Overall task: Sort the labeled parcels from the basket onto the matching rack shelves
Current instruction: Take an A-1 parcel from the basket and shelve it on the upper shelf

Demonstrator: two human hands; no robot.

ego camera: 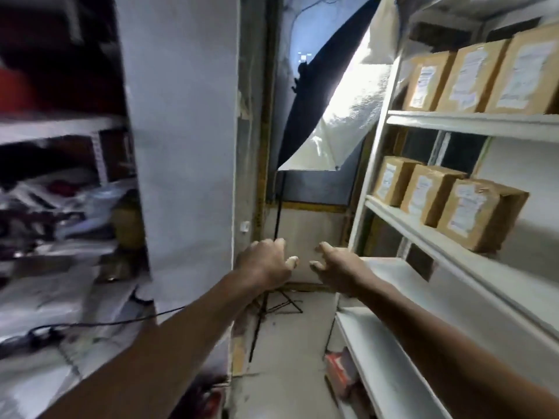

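Note:
Both my arms reach forward into the aisle. My left hand (266,263) and my right hand (335,266) hang side by side with loosely curled fingers and hold nothing. On my right stands a white rack (472,124). Its upper shelf carries three brown labeled parcels (472,78) in a row. The shelf below (402,222) bears three more brown labeled parcels (429,193). Two lower shelves (390,276) beside my right arm are bare. No basket is in view.
A studio umbrella light (329,116) on a black tripod stand (272,300) blocks the far end of the narrow aisle. A white pillar (187,131) rises at left, with cluttered shelves (60,189) and a black cable (99,323) beyond it. Red items (338,373) lie under the rack.

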